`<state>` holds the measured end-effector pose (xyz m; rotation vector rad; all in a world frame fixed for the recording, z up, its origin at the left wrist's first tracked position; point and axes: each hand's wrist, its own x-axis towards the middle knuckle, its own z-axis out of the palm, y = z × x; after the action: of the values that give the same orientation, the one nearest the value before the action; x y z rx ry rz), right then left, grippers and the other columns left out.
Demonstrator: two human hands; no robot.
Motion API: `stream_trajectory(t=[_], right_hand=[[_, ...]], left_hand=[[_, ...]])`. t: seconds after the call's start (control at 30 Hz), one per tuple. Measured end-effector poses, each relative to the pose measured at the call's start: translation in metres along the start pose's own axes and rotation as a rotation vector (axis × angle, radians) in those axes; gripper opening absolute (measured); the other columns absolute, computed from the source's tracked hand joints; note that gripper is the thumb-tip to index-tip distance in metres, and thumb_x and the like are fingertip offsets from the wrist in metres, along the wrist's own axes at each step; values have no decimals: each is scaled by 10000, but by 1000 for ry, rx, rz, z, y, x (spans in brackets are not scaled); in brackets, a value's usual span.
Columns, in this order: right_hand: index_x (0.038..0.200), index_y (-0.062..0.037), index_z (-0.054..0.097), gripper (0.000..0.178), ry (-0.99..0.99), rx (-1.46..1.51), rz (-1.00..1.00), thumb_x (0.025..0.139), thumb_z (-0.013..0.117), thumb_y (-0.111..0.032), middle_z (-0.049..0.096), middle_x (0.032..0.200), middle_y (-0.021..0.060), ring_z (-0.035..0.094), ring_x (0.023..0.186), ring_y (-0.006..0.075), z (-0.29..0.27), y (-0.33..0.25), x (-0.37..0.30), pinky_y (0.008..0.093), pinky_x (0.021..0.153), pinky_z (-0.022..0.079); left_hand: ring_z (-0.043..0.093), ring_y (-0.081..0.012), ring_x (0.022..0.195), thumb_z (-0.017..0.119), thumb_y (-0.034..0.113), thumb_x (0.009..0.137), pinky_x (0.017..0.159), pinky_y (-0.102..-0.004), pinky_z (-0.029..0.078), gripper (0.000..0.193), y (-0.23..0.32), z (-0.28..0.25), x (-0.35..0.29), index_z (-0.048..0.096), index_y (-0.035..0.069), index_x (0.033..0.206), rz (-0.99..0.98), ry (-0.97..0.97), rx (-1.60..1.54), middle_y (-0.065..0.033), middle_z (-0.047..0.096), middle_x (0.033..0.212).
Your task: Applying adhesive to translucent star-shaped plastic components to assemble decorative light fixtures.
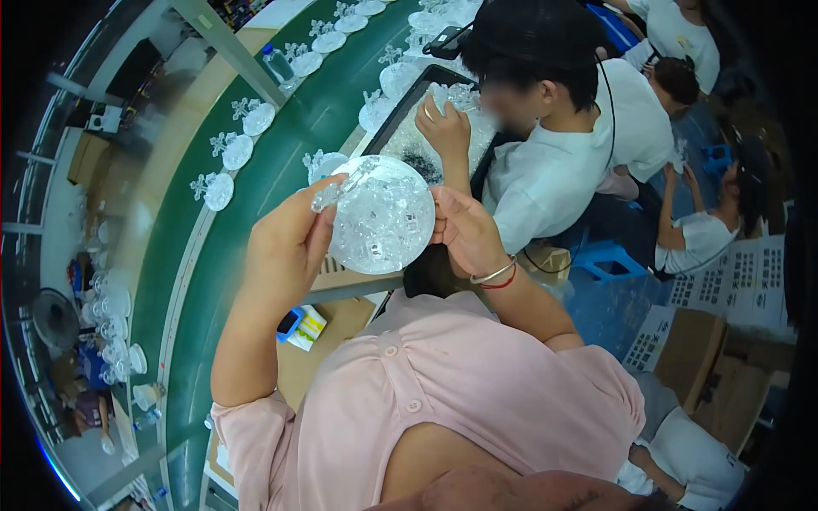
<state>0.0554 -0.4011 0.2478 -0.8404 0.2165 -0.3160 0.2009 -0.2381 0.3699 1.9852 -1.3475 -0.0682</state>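
A round white-rimmed disc (383, 226) with a glittering, clear faceted surface is held up in front of my chest. My left hand (294, 226) is closed at its left edge, with thumb and fingers pinching a small clear piece (327, 198) that lies against the rim. My right hand (467, 230) grips the opposite edge between thumb and bent fingers. Whether the small clear piece is joined to the disc I cannot tell. Behind the disc, a similar clear ornament (324, 165) rests on the green conveyor belt.
The green conveyor belt (247, 200) curves past on my left, with several clear ornaments on round bases (237, 153) along it. A bottle (277, 64) stands there too. A co-worker (545, 162) at my right reaches into a black tray (394, 140) of clear pieces. A blue stool (607, 260) stands behind.
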Motion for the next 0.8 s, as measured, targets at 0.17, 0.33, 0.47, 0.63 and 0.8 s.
stream_trajectory(t=[0.17, 0.33, 0.47, 0.63, 0.8], right_hand=[[1110, 12, 477, 353, -13, 99, 47, 914, 462, -282, 593, 969, 75, 606, 853, 143, -33, -19, 10, 288, 733, 512], [1110, 5, 479, 291, -19, 176, 34, 909, 481, -205, 583, 969, 56, 594, 859, 134, -54, -20, 16, 292, 750, 505], [1116, 5, 479, 286, -74, 269, 36, 909, 480, -192, 577, 978, 55, 586, 877, 138, -56, -24, 22, 301, 779, 492], [1139, 15, 468, 318, -70, 266, 16, 903, 486, -198, 562, 1074, 102, 564, 984, 191, -63, -28, 23, 329, 849, 457], [1192, 52, 420, 382, -18, 178, -78, 915, 454, -209, 534, 1138, 128, 539, 1037, 215, -69, -29, 6, 344, 904, 424]], left_hand=[[526, -252, 583, 530, 107, 854, 547, -305, 427, 173, 8, 30, 30, 591, 54, 1007, -154, -1, 51, -132, 548, 728], [529, -245, 826, 580, 195, 832, 713, -310, 425, 280, 21, 38, 40, 567, 59, 1076, -21, 74, 99, -124, 529, 938], [433, -263, 1107, 548, 318, 850, 934, -345, 342, 444, 13, 49, 19, 491, 37, 1189, -143, 261, -276, -149, 434, 1204], [465, -253, 1102, 416, 235, 927, 958, -378, 339, 307, -1, 32, -18, 554, -25, 1015, -355, 504, -863, -160, 428, 1253], [514, -260, 990, 391, 278, 939, 893, -374, 387, 442, -1, 18, -78, 589, -39, 703, 39, 573, -572, -205, 542, 1071]])
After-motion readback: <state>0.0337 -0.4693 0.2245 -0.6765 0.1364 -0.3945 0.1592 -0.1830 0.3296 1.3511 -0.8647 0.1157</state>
